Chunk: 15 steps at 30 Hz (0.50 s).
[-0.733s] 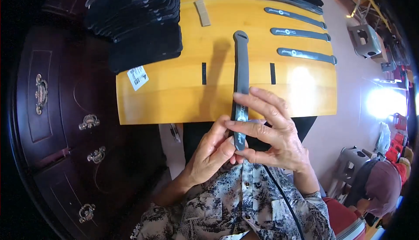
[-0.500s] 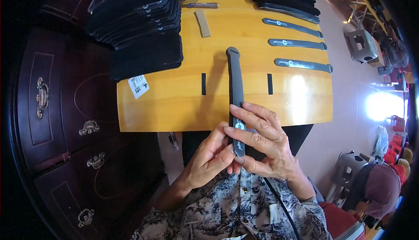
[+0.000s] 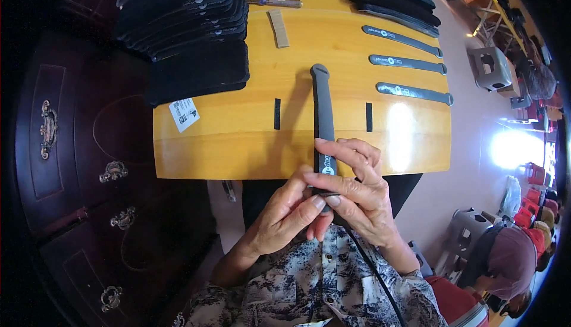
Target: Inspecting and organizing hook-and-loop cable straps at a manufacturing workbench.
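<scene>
A grey strap [image 3: 322, 104] with a slotted, rounded far end points away from me over the table's near edge. My left hand [image 3: 282, 211] is closed on its near end, thumb on top. My right hand [image 3: 363, 190] pinches the same strap from the other side, index finger lying along it. Between the two thumbs the near end looks bent over, with a dark edge showing; the fingers hide the rest. Beyond the hands, a short black strip [image 3: 277, 114] lies left of the strap and another black strip [image 3: 369, 117] lies right of it.
Three similar grey straps [image 3: 410, 63] lie in a row on the table's right side. Stacks of black straps [image 3: 199, 68] stand at left and black stacks [image 3: 392, 5] at back right. A tan strip [image 3: 278, 28], a screwdriver [image 3: 276, 2] and a white label [image 3: 184, 114] are also there.
The strap's near end, flat before, is now bent up between my thumbs. My right thumb has moved up beside my left thumb. The strap's far end has hardly moved.
</scene>
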Motion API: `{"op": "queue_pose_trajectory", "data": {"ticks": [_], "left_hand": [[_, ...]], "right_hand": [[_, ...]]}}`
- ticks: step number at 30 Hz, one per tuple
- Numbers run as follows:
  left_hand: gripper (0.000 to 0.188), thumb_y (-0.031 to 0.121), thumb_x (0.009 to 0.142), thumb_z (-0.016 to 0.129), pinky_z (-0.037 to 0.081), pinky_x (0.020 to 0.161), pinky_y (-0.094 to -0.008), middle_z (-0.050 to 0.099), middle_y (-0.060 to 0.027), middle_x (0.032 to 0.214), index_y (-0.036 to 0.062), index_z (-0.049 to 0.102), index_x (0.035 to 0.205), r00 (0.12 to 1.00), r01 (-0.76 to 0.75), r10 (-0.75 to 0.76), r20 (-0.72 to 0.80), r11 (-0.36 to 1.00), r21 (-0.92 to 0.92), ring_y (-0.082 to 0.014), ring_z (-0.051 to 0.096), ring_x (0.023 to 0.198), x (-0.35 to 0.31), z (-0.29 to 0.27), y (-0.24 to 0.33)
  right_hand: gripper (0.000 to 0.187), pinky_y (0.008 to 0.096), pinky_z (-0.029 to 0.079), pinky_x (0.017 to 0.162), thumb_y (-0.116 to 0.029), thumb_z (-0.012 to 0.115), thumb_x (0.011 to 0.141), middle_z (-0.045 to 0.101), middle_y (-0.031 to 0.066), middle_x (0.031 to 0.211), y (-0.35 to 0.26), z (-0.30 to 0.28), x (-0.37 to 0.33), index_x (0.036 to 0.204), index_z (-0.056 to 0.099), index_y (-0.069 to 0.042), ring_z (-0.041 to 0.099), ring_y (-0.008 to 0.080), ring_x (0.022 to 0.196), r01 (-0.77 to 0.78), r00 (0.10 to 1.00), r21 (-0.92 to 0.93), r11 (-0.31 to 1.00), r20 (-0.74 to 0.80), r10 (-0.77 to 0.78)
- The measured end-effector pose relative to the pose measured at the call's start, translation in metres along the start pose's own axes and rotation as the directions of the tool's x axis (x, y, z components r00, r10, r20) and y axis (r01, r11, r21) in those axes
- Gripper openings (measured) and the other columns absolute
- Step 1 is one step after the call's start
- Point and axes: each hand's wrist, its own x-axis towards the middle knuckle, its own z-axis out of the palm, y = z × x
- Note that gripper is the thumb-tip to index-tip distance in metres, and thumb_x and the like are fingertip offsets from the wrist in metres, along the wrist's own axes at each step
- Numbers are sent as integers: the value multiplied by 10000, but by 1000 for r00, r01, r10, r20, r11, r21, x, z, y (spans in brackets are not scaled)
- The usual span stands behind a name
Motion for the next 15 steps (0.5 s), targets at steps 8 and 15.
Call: {"op": "queue_pose_trajectory", "data": {"ticks": [8, 15], "left_hand": [[207, 206, 1020, 422, 429, 536, -210, 549, -32, 706, 18, 420, 1106, 982, 102, -128, 141, 978, 180, -68, 523, 595, -3, 5, 13], [326, 133, 952, 511, 414, 873, -276, 547, -67, 1074, -3, 421, 1233, 996, 69, -65, 60, 996, -60, -98, 510, 995, -10, 0, 11]], "right_hand": [[181, 347, 437, 872, -117, 524, 936, 649, 101, 945, -2, -5, 28, 1014, 653, -15, 563, 250, 962, -143, 910, 237, 961, -351, 222], [152, 362, 477, 749, -146, 650, 845, 653, 70, 820, -12, 0, 30, 966, 660, -55, 589, 253, 867, 283, 903, -51, 958, -322, -284]]}}
